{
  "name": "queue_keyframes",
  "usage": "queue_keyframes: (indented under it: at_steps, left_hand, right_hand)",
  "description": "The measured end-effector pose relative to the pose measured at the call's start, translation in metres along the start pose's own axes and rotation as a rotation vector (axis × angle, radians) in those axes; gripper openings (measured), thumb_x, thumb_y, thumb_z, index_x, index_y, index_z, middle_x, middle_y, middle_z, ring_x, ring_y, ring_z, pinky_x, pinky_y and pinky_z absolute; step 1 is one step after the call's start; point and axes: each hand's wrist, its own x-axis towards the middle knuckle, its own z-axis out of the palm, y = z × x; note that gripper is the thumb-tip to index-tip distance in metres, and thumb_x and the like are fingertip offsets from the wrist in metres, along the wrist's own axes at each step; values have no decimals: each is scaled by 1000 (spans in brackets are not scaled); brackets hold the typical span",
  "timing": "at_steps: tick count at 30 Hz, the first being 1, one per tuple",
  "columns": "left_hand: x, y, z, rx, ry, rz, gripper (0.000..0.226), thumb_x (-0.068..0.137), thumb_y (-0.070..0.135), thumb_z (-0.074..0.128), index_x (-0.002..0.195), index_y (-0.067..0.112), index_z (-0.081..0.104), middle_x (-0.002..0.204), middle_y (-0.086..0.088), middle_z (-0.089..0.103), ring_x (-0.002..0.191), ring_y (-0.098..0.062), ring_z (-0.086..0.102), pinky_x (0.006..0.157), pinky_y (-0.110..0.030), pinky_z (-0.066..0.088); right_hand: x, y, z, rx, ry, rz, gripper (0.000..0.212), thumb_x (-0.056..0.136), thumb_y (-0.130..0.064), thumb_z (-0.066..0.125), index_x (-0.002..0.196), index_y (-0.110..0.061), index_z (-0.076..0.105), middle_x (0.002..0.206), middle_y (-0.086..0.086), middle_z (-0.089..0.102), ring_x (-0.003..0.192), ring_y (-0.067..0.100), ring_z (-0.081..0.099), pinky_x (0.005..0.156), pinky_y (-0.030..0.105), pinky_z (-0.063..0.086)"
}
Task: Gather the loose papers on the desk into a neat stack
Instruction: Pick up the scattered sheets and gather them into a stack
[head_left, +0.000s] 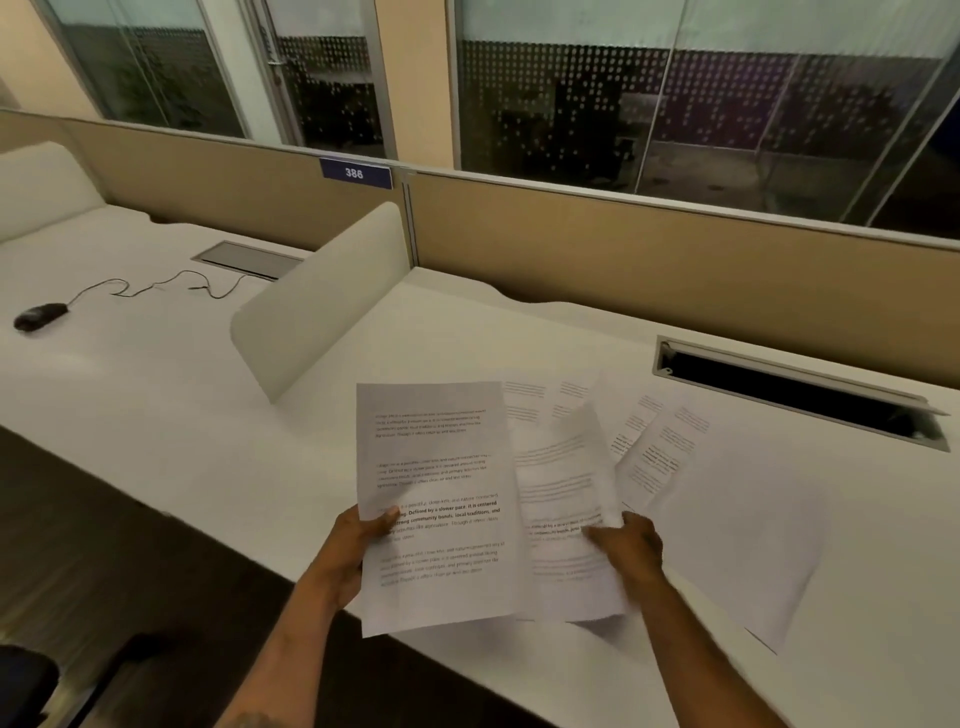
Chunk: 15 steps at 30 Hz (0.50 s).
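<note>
White printed sheet, lifted above the desk, is pinched at its left edge by the left hand; the right hand grips a blurred second sheet just beside it. Loose papers lie fanned on the desk beyond the right hand, near the open cable slot.

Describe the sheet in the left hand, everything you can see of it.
The sheet is white printer paper, printed side toward the camera, with several short blocks of small text, one partly bold. It looks flat and uncreased, held lifted above the desk's front edge. The left hand pinches its left edge, thumb on the printed face. Its right edge overlaps the blurred paper in the right hand.
</note>
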Motion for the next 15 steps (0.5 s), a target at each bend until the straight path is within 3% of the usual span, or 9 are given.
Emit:
queue_keyframes:
  at_steps: [4,7,10,15]
  left_hand:
    - [2,12,-1,14,5,33,38,92,5,61,129,-1,59,124,-32,67,106,-48,68,81,-56,61]
    - [6,18,2,31,27,48,40,91,7,63,131,1,58,124,-30,68,112,-51,65,86,-59,58]
    - [12,21,13,71,11,45,44,89,10,67,132,2,58,124,-28,69,111,-49,66,93,-62,54]
    - [20,15,48,113,-123,43,52,85,19,72,132,3,60,127,-27,68,113,-47,66,93,-58,56]
  right_hand:
    - [3,-35,-50,252,99,-230,45,79,-23,78,121,-11,67,118,11,71,108,32,67,99,51,53]
    - [0,-49,-94,448,117,-234,40,85,-18,75,122,-6,66,113,15,72,101,34,70,91,44,56]
    - [-15,-57,-108,499,9,-228,38,88,-21,73,122,-7,66,109,11,73,93,27,71,80,32,56]
    - [-36,-58,-65,504,-151,-257,38,83,-19,77,120,-12,69,113,5,76,102,24,74,96,43,56]
